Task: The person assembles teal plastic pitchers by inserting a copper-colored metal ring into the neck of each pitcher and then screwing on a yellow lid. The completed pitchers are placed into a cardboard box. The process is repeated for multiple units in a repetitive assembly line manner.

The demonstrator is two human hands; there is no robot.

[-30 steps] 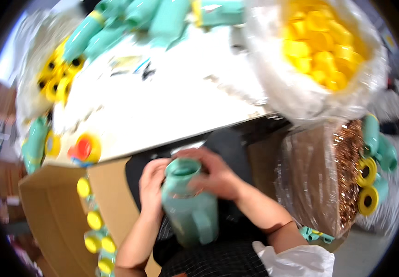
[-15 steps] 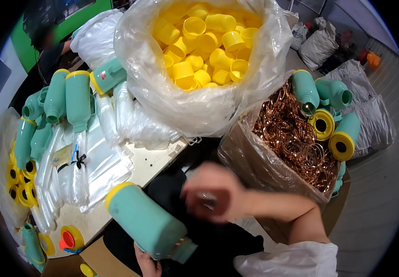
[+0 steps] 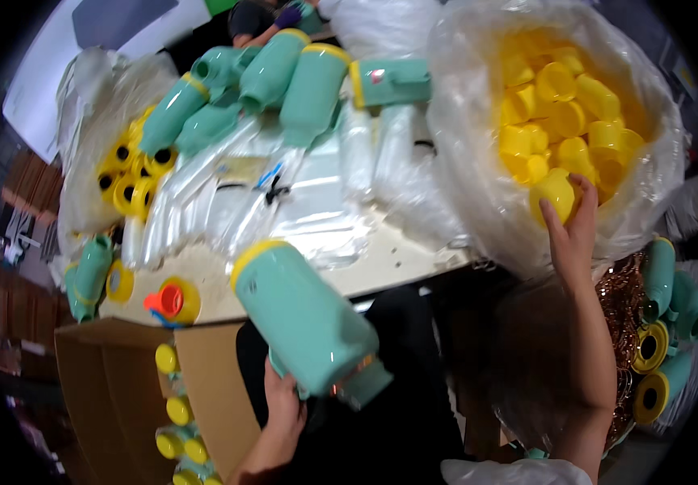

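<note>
My left hand (image 3: 284, 398) is closed on a mint-green thermos jug (image 3: 308, 315) by its handle side. The jug is tilted over my lap, its yellow-rimmed end up to the left and its neck down to the right. A coppery band shows around the neck. Most of the left fingers are hidden behind the jug. My right hand (image 3: 573, 230) grips a yellow cup-shaped cap (image 3: 553, 198) between thumb and fingers. It is at the near edge of a large clear plastic bag (image 3: 468, 162), which holds many more of these yellow caps (image 3: 569, 117).
More green jugs (image 3: 310, 95) lie on clear plastic sleeves (image 3: 316, 206) across the white table (image 3: 389, 271). A cardboard box (image 3: 110, 380) with yellow-capped jugs stands lower left. At right, coppery bands (image 3: 619, 323) fill a box beside other jugs (image 3: 660, 279). Another person (image 3: 256, 20) sits beyond the table.
My right hand has gone from above my lap to the bag and now holds a yellow cap. The view has swung right; the left hand still holds the jug.
</note>
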